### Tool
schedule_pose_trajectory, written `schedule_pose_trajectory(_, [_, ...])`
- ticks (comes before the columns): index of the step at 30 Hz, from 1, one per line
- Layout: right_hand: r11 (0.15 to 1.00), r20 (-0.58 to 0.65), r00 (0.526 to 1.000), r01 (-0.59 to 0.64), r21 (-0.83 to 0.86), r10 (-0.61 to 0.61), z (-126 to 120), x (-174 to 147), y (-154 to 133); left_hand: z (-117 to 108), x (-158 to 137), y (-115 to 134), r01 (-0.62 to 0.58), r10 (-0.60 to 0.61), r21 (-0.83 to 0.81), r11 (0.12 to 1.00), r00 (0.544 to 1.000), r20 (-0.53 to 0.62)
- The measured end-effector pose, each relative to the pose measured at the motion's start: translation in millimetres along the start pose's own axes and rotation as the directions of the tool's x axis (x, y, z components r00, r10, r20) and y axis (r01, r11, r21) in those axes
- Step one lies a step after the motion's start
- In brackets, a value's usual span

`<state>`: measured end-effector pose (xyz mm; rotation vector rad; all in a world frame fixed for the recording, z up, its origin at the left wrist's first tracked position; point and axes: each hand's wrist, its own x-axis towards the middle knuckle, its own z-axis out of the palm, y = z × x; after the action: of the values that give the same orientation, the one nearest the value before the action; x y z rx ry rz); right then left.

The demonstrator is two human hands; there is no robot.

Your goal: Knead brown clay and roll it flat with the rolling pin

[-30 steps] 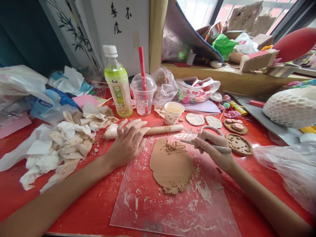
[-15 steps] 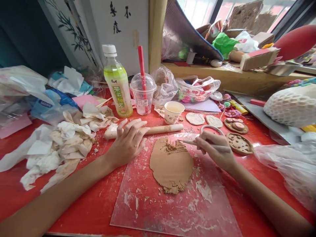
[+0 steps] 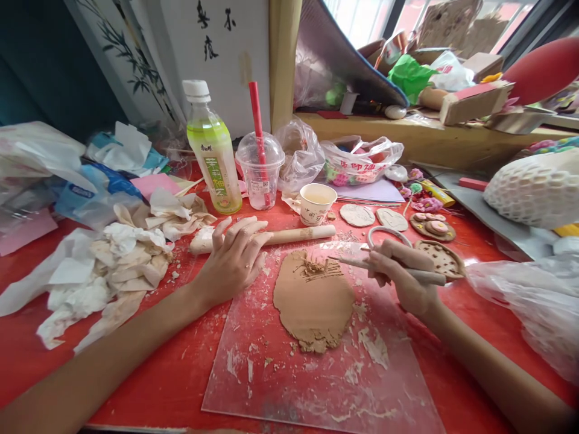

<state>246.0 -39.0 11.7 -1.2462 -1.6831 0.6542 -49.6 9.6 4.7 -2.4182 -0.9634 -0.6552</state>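
A flat brown clay slab point(image 3: 313, 307) lies on a clear board, with crossed scratch lines and a rough, raised patch near its far edge. My right hand point(image 3: 404, 274) grips a slim, pointed clay tool point(image 3: 355, 262), its tip over the scratched area; I cannot tell if it touches. The tool's thick back end sticks out past the fingers. My left hand point(image 3: 235, 256) is open, fingers spread, palm down at the board's far left corner. Its fingers lie against a wooden rolling pin point(image 3: 301, 235), whose middle they partly cover.
Behind the rolling pin stand a paper cup point(image 3: 317, 205), a drink bottle point(image 3: 215, 154) and a plastic cup with straw point(image 3: 261, 172). Crumpled tissues point(image 3: 113, 259) are heaped left. Decorated clay pieces point(image 3: 432, 228) and a ring point(image 3: 389, 234) lie right. Clay scraps dot the board point(image 3: 271, 398).
My right hand has shifted slightly right and turned, and more of the tool's back end shows. My left hand and the slab stay nearly where they were.
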Motion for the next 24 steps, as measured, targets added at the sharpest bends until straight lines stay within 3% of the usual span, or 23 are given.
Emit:
schedule_pose_trajectory(2, [1.000,-0.034,0.999,0.002,-0.017,-0.003,-0.1,-0.3,2.3,0.0,-0.4,-0.6,-0.012,0.012,0.000,1.000,1.000,0.000])
schedule_pose_trajectory(6, [0.980,0.060,0.993,0.108,-0.167,-0.100,4.0,-3.6,2.0,0.5,-0.9,-0.6,-0.003,0.003,-0.027,1.000,1.000,0.004])
schedule_pose_trajectory(12, [0.978,0.126,0.982,0.156,-0.139,-0.139,7.8,-8.5,-3.0,0.2,-0.2,0.8,0.007,-0.006,-0.019,1.000,1.000,0.019])
schedule_pose_trajectory(16, [0.997,0.020,0.998,0.055,-0.050,-0.054,3.5,-9.6,4.0,-0.5,-0.3,0.5,0.000,0.000,-0.011,1.000,1.000,0.010])
schedule_pose_trajectory(19, [0.998,-0.063,0.996,0.061,-0.022,-0.062,0.9,-10.1,9.9,-0.7,-0.6,0.2,-0.001,0.001,-0.018,1.000,1.000,0.005])
schedule_pose_trajectory(24, [0.969,0.016,0.991,0.136,-0.204,-0.136,3.2,-15.9,4.5,-0.7,-0.3,0.6,0.019,-0.018,-0.044,0.999,1.000,0.023])
